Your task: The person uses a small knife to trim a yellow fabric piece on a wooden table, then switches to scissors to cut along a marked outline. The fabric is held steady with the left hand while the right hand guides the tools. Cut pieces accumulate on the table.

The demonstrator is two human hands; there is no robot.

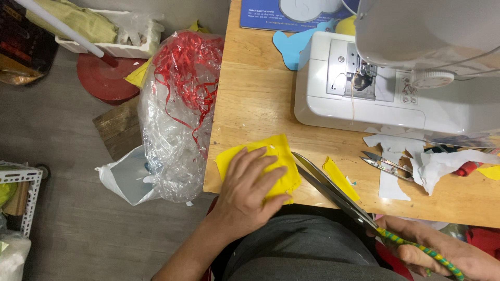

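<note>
Clearly the cut goes best if the left hand (pixel 249 182) keeps the yellow fabric piece (pixel 271 161) flat and unmoving, fingers well back from the blade line; as it stands, it lies palm-down on the cloth with fingers spread, pressing rather than gripping, at the near edge of the wooden table (pixel 255 99). The right hand (pixel 432 255) is closed around the striped green-and-yellow handles of the large scissors (pixel 333 190), whose blades are parted and point up-left, their tips touching the cloth's right edge. A clean cut, I judge, calls for the blades to stay low along the tabletop and close in one steady stroke. The left forearm comes up from the lap, wrist slightly bent; the right wrist sits low by the lap, angled toward the cloth. Just right of the blades lies a yellow strip (pixel 341 178), then small thread snips (pixel 385 165) and white paper scraps (pixel 442 161). Beyond stands a white sewing machine (pixel 364 99); a clear plastic bag of red ribbon (pixel 179 104) hangs off the table's left side.
</note>
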